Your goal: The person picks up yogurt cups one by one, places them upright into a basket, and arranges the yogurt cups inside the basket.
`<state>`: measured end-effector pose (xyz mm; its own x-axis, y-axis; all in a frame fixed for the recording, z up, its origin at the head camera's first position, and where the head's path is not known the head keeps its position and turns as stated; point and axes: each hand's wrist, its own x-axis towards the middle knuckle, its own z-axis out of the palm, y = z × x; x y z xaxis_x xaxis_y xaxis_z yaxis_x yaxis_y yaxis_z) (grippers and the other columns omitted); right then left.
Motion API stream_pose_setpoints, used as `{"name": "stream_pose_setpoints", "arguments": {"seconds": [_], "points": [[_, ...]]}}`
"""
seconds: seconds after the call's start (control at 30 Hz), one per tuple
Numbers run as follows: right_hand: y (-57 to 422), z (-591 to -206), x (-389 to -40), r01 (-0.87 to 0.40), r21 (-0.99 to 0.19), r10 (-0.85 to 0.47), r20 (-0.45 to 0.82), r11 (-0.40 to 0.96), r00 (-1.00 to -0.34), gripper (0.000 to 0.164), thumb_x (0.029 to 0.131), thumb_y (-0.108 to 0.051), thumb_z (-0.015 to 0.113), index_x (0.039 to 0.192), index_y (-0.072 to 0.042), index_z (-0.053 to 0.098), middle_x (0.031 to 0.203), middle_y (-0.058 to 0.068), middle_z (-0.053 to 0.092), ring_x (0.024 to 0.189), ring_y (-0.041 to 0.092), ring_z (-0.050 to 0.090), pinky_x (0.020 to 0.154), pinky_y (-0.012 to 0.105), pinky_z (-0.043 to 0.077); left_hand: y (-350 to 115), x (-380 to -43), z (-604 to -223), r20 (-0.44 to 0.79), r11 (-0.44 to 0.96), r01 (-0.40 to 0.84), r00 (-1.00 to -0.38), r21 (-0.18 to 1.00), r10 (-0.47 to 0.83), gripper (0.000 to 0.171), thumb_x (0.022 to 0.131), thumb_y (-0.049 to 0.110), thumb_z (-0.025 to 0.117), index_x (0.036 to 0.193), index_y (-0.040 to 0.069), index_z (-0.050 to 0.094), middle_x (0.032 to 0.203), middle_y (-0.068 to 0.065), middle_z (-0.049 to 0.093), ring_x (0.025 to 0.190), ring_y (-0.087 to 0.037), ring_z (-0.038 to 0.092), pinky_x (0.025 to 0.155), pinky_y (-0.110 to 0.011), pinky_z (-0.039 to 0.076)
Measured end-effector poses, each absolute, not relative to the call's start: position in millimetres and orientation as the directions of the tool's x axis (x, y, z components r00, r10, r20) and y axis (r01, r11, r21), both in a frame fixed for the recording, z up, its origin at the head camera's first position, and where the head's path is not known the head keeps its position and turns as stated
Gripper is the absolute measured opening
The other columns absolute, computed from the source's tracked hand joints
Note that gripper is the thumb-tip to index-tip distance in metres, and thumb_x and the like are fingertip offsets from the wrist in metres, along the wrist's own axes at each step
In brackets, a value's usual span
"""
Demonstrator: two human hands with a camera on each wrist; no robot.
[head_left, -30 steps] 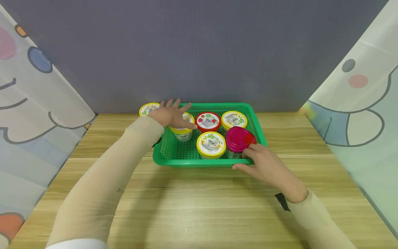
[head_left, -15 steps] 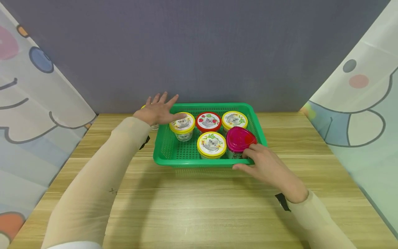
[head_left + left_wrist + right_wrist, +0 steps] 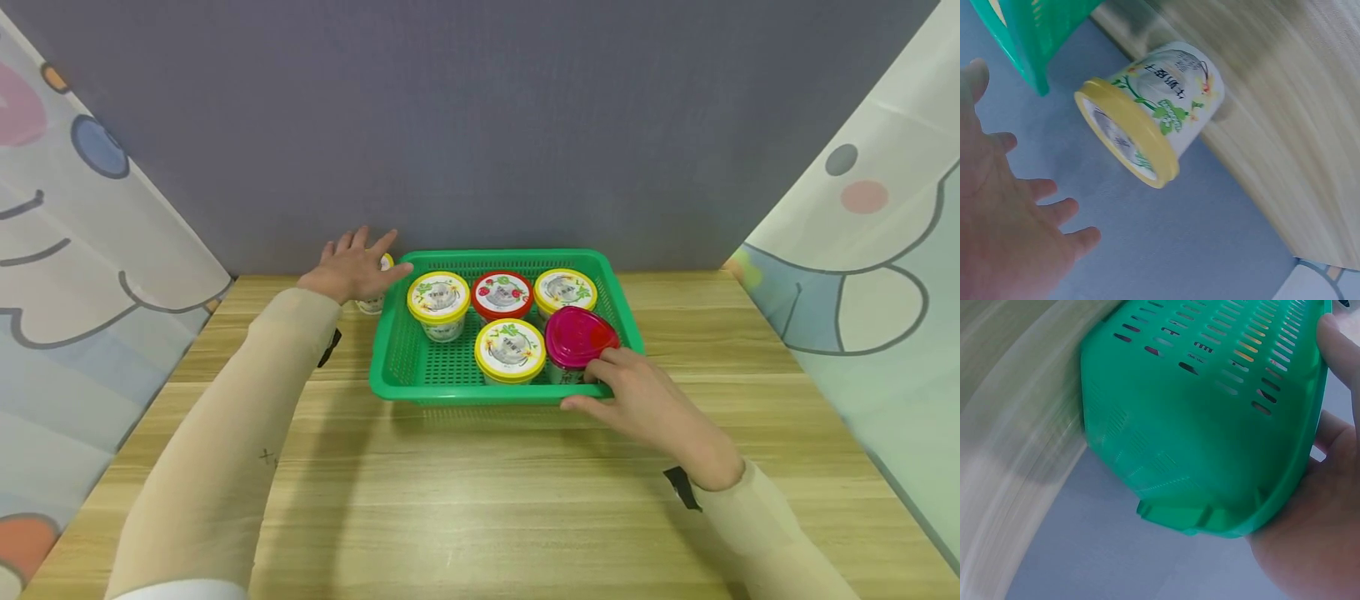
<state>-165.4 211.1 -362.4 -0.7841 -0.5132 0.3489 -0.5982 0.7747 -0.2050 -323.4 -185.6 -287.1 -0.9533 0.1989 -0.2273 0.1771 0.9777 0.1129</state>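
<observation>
At the front right corner of the green plastic basket (image 3: 450, 392), my right hand (image 3: 652, 400) grips the rim, thumb outside and fingers inside. Those fingers lie beside a cup with a pink heart-shaped lid (image 3: 576, 336); whether they touch it I cannot tell. My left hand (image 3: 349, 272), fingers spread, hovers over a yellow-lidded paper cup (image 3: 1166, 100) that stands on the table left of the basket. The left wrist view shows a gap between this hand and the cup. Inside the basket are a red-lidded cup (image 3: 502, 293) and three yellow-lidded cups (image 3: 439, 298).
The basket stands on a wooden table (image 3: 480, 500) near a grey back panel (image 3: 480, 125). Cartoon-printed sheets (image 3: 862, 208) hang on both sides. Between the left cups and the basket's front left corner, the perforated basket floor (image 3: 442, 362) shows.
My left hand has moved left, from over the basket's left yellow-lidded cup to over the cup outside. My right hand keeps its grip on the rim, and the basket has barely moved.
</observation>
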Motion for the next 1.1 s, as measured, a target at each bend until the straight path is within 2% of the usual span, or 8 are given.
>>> {"name": "stream_pose_setpoints", "arguments": {"seconds": [0.53, 0.93, 1.1], "points": [[210, -363, -166, -0.598, -0.207, -0.512, 0.350, 0.774, -0.784, 0.041, 0.082, -0.051, 0.081, 0.086, -0.012, 0.068, 0.085, -0.003, 0.059, 0.076, 0.012, 0.053, 0.069, 0.035, 0.052, -207, -333, -303, -0.203, 0.987, 0.103, -0.971, 0.127, 0.127, 0.077, 0.105, 0.061, 0.026, 0.165, 0.018, 0.004, 0.164, -0.032, -0.008, 0.149, -0.055, -0.007, 0.116, -0.069, -0.004], [211, -363, -166, -0.597, -0.201, -0.512, 0.352, 0.777, -0.784, 0.040, 0.082, -0.050, 0.082, 0.086, -0.012, 0.069, 0.084, -0.003, 0.059, 0.076, 0.012, 0.054, 0.069, 0.035, 0.052, -204, -339, -320, -0.222, 0.987, 0.119, -0.965, 0.106, 0.140, 0.068, 0.108, 0.052, 0.024, 0.165, 0.018, 0.005, 0.163, -0.034, 0.000, 0.148, -0.057, 0.003, 0.115, -0.070, 0.009], [211, -363, -165, -0.599, -0.201, -0.513, 0.355, 0.775, -0.782, 0.041, 0.082, -0.051, 0.081, 0.086, -0.012, 0.068, 0.084, -0.004, 0.059, 0.076, 0.012, 0.053, 0.069, 0.035, 0.051, -202, -342, -327, -0.231, 0.986, 0.113, -0.963, 0.124, 0.140, 0.067, 0.109, 0.051, 0.022, 0.165, 0.020, 0.005, 0.163, -0.032, -0.001, 0.148, -0.056, 0.004, 0.116, -0.068, 0.013]]}}
